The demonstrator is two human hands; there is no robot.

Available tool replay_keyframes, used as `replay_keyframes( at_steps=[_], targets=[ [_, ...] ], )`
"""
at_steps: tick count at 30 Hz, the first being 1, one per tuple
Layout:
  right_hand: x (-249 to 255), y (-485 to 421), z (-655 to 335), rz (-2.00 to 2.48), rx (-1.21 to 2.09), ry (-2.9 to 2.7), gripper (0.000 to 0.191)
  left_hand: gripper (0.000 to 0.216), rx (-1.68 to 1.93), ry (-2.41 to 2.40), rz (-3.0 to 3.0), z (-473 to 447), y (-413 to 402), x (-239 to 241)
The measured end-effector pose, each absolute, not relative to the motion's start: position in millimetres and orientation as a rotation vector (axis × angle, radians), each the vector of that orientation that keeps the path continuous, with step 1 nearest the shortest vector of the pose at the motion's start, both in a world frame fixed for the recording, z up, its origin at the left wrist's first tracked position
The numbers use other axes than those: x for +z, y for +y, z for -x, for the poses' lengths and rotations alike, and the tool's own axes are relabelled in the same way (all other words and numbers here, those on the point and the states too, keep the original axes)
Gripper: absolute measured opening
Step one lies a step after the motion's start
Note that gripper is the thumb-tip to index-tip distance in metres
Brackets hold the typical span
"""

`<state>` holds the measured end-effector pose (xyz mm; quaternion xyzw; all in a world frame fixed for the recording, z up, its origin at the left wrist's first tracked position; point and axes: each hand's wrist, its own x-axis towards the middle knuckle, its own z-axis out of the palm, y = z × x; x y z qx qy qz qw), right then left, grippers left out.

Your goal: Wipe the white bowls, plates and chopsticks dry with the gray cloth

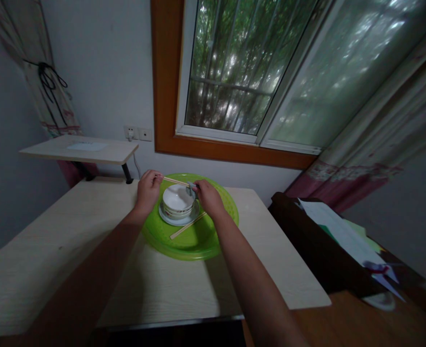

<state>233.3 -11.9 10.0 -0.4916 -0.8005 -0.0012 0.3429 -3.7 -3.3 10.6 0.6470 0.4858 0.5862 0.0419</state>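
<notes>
My left hand is closed on one end of a pair of light wooden chopsticks, held level above the bowls. At their other end, my right hand is closed around a small greyish cloth wrapped against the sticks. Below them a stack of white bowls rests on a white plate. The plate sits in a round bright green tray. More chopsticks lie slantwise in the tray, in front of the plate and partly under my right hand.
The tray stands on a pale wooden table. A small raised shelf with a paper on it stands at the back left. Behind are a wall socket and a barred window. Papers lie on a dark piece of furniture at right.
</notes>
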Motion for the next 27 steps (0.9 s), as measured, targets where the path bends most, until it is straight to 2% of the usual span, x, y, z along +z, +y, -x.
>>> replay_keyframes(
  at_steps=[10, 17, 22, 27],
  targets=[
    [7.1, -10.0, -230.8, 1.201, -0.014, -2.157, 0.022, 0.02, 1.593, 1.409, -2.133, -1.0, -4.9, 11.1],
    [8.2, -15.3, -222.1, 1.105, -0.071, -2.26, 0.025, 0.017, 1.272, 1.209, -2.471, -10.5, -3.5, 4.3],
    [9.9, -16.2, -217.3, 1.154, -0.091, -2.259, 0.026, 0.017, 1.305, 1.288, -2.44, -9.4, -1.6, 3.3],
    [11.4, -13.6, -222.8, 1.23, -0.061, -2.154, 0.023, 0.019, 1.51, 1.434, -2.326, -2.8, 2.2, 5.0]
  ],
)
